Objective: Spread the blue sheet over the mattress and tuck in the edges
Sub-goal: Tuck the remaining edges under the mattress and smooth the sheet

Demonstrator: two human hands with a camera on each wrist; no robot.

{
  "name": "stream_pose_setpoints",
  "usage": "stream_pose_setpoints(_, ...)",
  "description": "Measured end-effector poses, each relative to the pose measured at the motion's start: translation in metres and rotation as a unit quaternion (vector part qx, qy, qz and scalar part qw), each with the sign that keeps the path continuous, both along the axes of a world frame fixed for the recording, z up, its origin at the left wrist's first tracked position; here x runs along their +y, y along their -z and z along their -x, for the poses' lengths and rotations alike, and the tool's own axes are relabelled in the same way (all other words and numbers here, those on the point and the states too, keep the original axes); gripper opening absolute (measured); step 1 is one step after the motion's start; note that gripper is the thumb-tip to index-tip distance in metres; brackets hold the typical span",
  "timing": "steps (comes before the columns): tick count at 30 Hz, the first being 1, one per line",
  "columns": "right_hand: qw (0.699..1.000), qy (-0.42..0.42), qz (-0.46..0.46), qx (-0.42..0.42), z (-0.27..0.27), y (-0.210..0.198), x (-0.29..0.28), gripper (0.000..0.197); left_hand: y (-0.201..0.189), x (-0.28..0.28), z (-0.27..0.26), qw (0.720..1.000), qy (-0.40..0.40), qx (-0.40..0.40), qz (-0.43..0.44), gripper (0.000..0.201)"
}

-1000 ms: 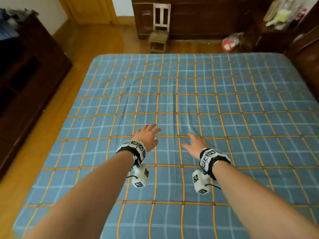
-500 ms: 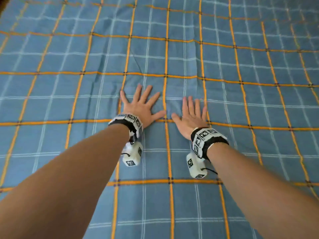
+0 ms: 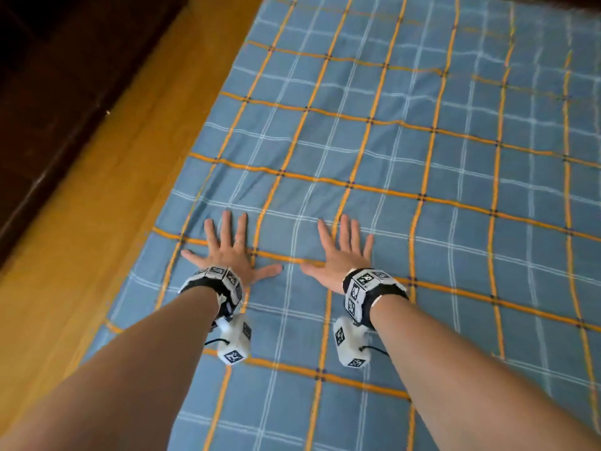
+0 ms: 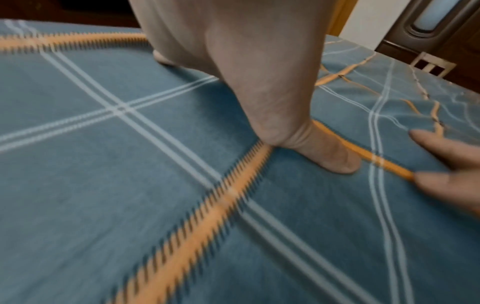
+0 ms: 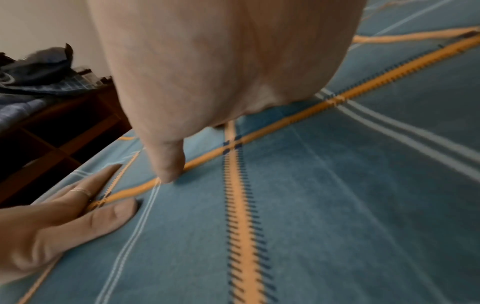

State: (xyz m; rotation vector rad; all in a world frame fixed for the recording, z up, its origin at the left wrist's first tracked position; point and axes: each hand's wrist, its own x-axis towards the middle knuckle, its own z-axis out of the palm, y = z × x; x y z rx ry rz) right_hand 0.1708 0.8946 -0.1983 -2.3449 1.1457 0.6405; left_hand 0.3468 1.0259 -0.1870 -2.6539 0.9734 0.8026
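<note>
The sheet [image 3: 406, 157] is laid over the mattress, with the floor [image 3: 113, 174] along its left edge and a cabinet [image 3: 48, 92] beyond the floor. The left hand [image 3: 229, 252] and right hand [image 3: 341, 252] are pressed flat on the sheet side by side — thumbs apart — near that left edge.

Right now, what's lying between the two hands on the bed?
Only bare blue sheet, crossed by an orange stripe, between left hand and right hand; the head view shows it.
</note>
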Motion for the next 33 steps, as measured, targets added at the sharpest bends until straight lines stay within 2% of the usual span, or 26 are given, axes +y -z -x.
stream_pose_setpoints(3,0.999,0.0,0.003,0.033,-0.004,-0.001,-0.001,0.108,-0.002,-0.008,-0.02,1.0,-0.002,0.0,-0.017,0.139)
stream_pose_setpoints(7,0.999,0.017,0.002,0.039,-0.009,0.0,0.002,0.112,-0.002,-0.003,-0.037,0.999,0.038,0.012,-0.026,0.126)
stream_pose_setpoints(12,0.999,0.031,-0.004,0.023,-0.006,0.001,0.001,0.112,-0.003,-0.009,-0.042,0.995,0.059,0.048,-0.06,0.124)
stream_pose_setpoints(19,0.998,0.063,-0.007,0.015,-0.014,-0.009,0.006,0.116,-0.006,-0.006,-0.066,0.989,0.106,0.093,-0.05,0.114)
stream_pose_setpoints(22,0.995,0.092,-0.017,0.036,-0.027,-0.017,0.007,0.12,-0.012,-0.006,-0.082,0.987,0.133,0.083,-0.023,0.106)
stream_pose_setpoints(24,0.99,0.125,-0.031,0.055,-0.036,-0.023,0.009,0.122,-0.008,-0.002,-0.103,0.984,0.163,0.062,-0.021,0.109)
stream_pose_setpoints(26,0.984,0.157,-0.052,0.07,-0.049,-0.03,0.017,0.124,-0.006,0.003,-0.131,0.989,0.142,0.047,-0.014,0.123)
stream_pose_setpoints(28,0.978,0.19,-0.068,0.059,-0.074,-0.033,0.032,0.124,-0.011,0.005,-0.164,0.991,0.097,0.087,0.009,0.132)
stream_pose_setpoints(31,0.972,0.223,-0.065,0.027,-0.138,-0.027,0.072,0.117,-0.007,-0.002,-0.217,0.976,0.092,0.198,-0.023,0.126)
stream_pose_setpoints(32,0.975,0.212,-0.067,0.011,-0.168,-0.024,0.09,0.114,-0.005,0.003,-0.237,0.966,0.075,0.243,-0.035,0.116)
stream_pose_setpoints(33,0.978,0.199,-0.061,-0.002,-0.198,-0.021,0.108,0.111,-0.003,0.007,-0.254,0.959,0.043,0.277,-0.049,0.092)
